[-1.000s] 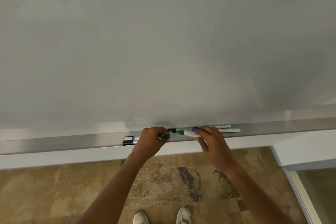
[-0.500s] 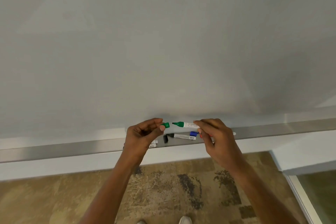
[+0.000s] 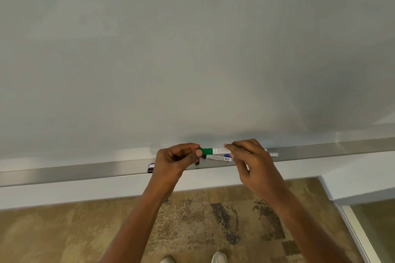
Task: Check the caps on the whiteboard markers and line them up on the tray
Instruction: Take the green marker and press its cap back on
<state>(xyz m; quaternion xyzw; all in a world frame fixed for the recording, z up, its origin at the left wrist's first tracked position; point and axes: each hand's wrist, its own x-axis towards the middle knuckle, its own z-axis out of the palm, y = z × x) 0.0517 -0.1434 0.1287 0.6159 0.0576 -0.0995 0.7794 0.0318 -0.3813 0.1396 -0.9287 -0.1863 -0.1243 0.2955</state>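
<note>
I see both hands raised just above the tray (image 3: pixel 85 172), the long metal ledge under the whiteboard (image 3: pixel 192 49). My left hand (image 3: pixel 173 161) sits at about 9 o'clock from the green marker (image 3: pixel 215 151), its thumb and fingertips pinched narrow around the green cap (image 3: pixel 205 151). The cap looks seated on the marker, with no gap showing. My right hand (image 3: pixel 250 160) is at 3 o'clock, fingers closed around the white barrel. The marker lies level between the two hands, held clear of the tray.

Directly below it, at 6 o'clock, a blue marker (image 3: pixel 219 157) lies flat on the tray. Another marker end (image 3: pixel 273 154) pokes out past my right hand, and a dark one (image 3: pixel 151 168) shows at the left wrist. Patterned carpet (image 3: pixel 203 220) and shoe tips (image 3: pixel 219 258) fill the bottom.
</note>
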